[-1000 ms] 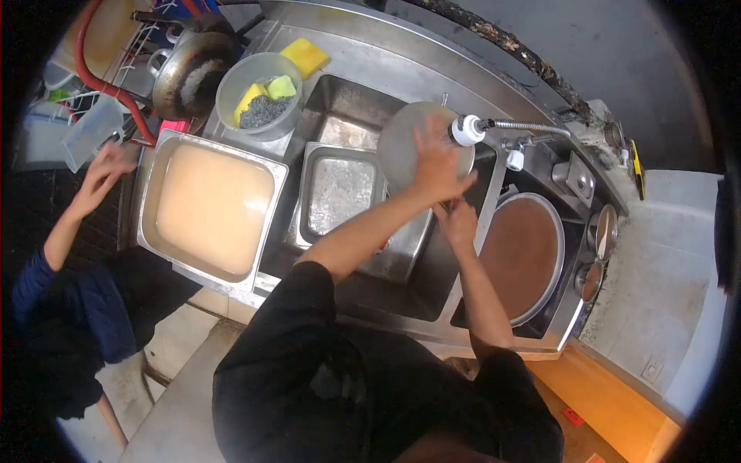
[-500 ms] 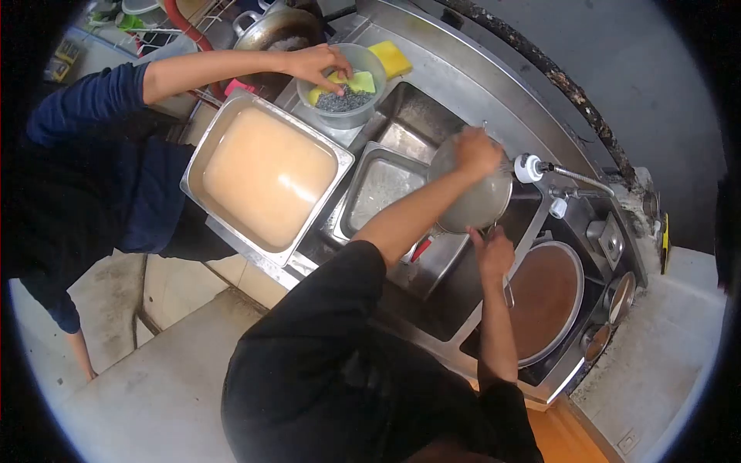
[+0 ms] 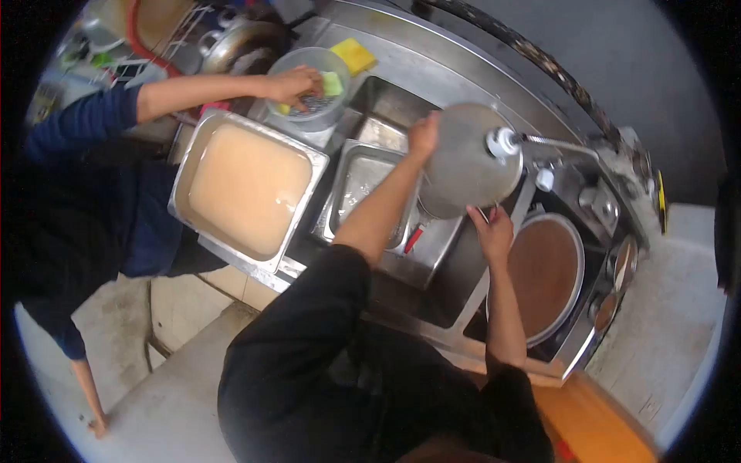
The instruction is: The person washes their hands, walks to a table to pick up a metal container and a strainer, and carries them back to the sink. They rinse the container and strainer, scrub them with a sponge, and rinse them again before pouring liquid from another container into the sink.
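A round grey metal piece (image 3: 467,166), like a pan or strainer, is tilted over the sink between my hands. My left hand (image 3: 423,137) grips its left rim, with some fingers hidden behind it. My right hand (image 3: 492,231) pinches its near edge or handle. The white tap head (image 3: 502,143) hangs in front of the round piece. Left of it, a rectangular steel tray (image 3: 370,189) sits in the sink, with a red-handled tool (image 3: 414,238) beside it.
A co-worker's hand (image 3: 299,83) reaches into a plastic tub (image 3: 328,116) of scrubbers near a yellow sponge (image 3: 353,56). A deep pan of cloudy liquid (image 3: 247,189) stands at left. A round container of brown liquid (image 3: 540,278) is at right.
My left hand has moved from over the round piece to its left rim. The round piece now shows more of its face, under the tap head. The view has shifted slightly.
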`<state>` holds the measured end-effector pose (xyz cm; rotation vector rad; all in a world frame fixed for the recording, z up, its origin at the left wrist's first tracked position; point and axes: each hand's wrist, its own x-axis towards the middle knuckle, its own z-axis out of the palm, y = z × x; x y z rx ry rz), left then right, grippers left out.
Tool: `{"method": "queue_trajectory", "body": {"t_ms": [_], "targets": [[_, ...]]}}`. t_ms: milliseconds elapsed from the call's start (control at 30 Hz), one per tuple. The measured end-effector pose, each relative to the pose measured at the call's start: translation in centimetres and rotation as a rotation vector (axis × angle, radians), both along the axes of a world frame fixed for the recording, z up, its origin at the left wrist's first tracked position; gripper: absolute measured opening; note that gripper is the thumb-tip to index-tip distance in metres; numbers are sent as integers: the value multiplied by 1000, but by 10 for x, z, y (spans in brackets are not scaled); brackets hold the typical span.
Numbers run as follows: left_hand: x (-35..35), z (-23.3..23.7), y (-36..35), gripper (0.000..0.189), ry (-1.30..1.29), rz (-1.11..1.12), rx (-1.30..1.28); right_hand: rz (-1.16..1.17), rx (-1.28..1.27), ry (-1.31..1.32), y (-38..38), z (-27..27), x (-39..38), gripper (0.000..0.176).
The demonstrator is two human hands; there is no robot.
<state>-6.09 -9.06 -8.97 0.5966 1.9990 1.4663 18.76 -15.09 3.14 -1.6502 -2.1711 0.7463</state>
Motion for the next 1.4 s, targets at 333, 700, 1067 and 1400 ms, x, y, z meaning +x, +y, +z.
{"method": "queue_trajectory", "body": {"t_ms": [333, 700, 1067, 1400], "targets": [[28, 45, -62, 92, -1042, 202, 455, 41, -164, 204, 42, -62, -70, 65], [-16, 60, -30, 80, -1183, 34, 807, 6, -97, 523, 35, -84, -79, 44], [25, 53, -50, 84, -1137, 158, 743, -43, -464, 486, 70, -24, -98, 51], [15, -4, -28, 81, -1256, -130, 646, -62, -384, 503, 19, -34, -50, 49]]}}
